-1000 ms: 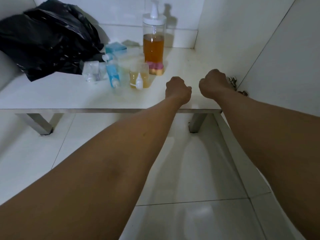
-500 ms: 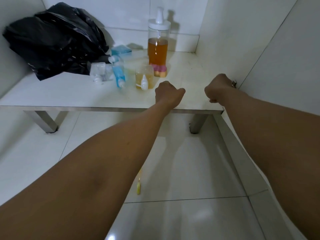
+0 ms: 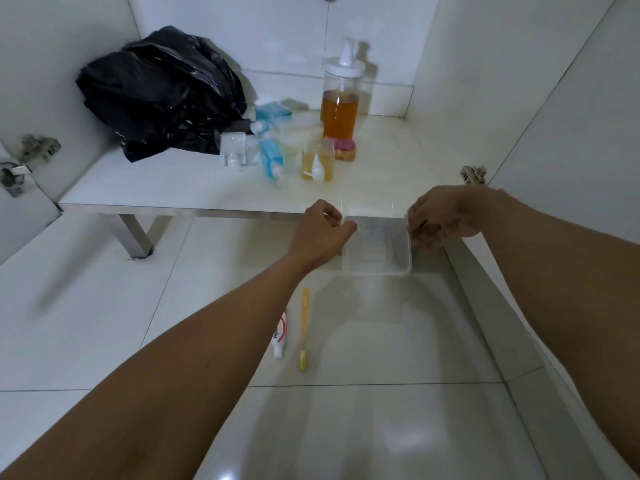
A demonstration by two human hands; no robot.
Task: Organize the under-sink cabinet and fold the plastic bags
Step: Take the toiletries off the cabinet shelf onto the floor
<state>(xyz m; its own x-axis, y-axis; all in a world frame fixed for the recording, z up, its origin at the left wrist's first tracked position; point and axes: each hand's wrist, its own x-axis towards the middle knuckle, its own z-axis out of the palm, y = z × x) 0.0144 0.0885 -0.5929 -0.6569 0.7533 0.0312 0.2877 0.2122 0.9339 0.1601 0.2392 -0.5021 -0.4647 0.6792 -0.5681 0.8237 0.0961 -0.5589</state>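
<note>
Black plastic bags (image 3: 162, 91) are lying crumpled and glossy in a heap at the back left corner of the shelf (image 3: 173, 188); just right of them small bottles (image 3: 270, 161) are crowding beside a tall amber-filled dispenser (image 3: 341, 109); a toothpaste tube (image 3: 280, 336) and toothbrush (image 3: 304, 327) are lying on the floor; the left hand (image 3: 322, 233) is pinching, with curled fingers, the left rim of a clear container (image 3: 377, 247); the right hand (image 3: 438, 220) is gripping its right rim likewise.

- The left hand (image 3: 320, 233) and right hand (image 3: 438, 220) pinch opposite sides of a clear tub (image 3: 375, 247) at the front edge of the shelf (image 3: 173, 188).
- A crumpled black bag (image 3: 162, 91) sits at the shelf's back left, with small bottles (image 3: 270, 161) and a tall pump bottle (image 3: 341, 109) of amber liquid beside it.
- A toothpaste tube (image 3: 280, 337) and a toothbrush (image 3: 304, 327) lie side by side on the floor tiles.
</note>
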